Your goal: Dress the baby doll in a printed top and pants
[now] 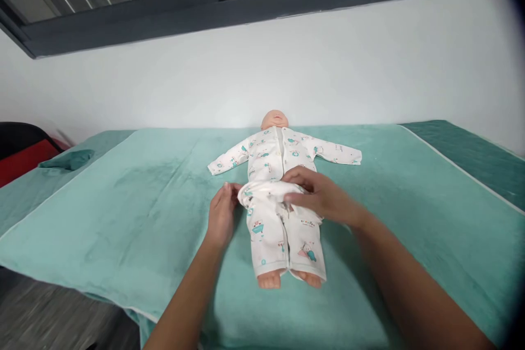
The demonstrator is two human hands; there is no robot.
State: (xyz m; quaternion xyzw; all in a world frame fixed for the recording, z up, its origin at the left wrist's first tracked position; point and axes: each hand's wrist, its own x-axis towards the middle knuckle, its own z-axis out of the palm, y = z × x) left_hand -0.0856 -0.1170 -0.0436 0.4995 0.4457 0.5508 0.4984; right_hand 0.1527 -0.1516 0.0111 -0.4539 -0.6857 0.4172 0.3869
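Observation:
A baby doll [275,118] lies on its back with its head toward the wall, both arms spread out sideways. It wears a white printed baby shirt [266,153] with a front opening, and matching baby pants [268,235] with bare toes showing below the cuffs. My left hand [223,213] is closed on the pants' waistband at the doll's hip on the left. Across the belly, my right hand [314,194] has thumb and fingers closed on the waistband's front. The fabric is bunched between the two hands, and some fingertips are hidden in it.
A green sheet [135,197] covers the bed under the doll. Behind it rises a white wall [262,76] with a dark-framed window [213,5] above. At the far left is a red and black object [27,161]. Dark floor [53,311] shows at the lower left.

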